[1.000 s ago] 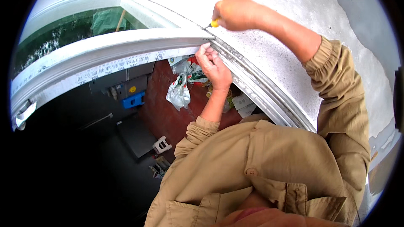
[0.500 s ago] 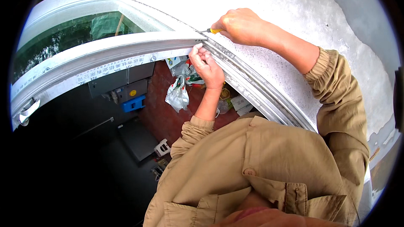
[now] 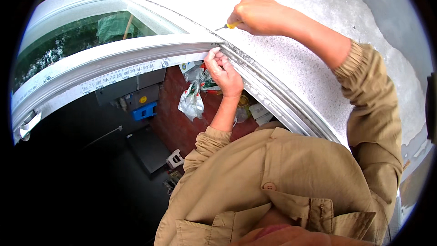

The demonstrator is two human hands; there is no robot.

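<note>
In my right hand (image 3: 259,14) is a screwdriver (image 3: 234,25) with a yellow handle, gripped in a closed fist. Its thin dark shaft points left, with the tip just above the outer edge of the window track, near the sash corner. My left hand (image 3: 225,75) has its fingers curled against the end of the white window sash (image 3: 136,47), on the inner side; the fingertips are partly hidden there. Under and beside that corner runs the metal window track (image 3: 277,92), dirty in its grooves. Glass (image 3: 86,36) fills the sash on the left.
A pale rough ledge (image 3: 296,59) lies beyond the track. Inside, below, plastic bags (image 3: 191,101), a blue box (image 3: 144,111) and a dark flat box (image 3: 148,149) rest near a reddish floor (image 3: 170,123). A silver handle (image 3: 30,125) sticks out at the sash's left end.
My right hand has lifted up and slightly away with the screwdriver, whose tip has come off the sash corner. The left hand has stayed in place.
</note>
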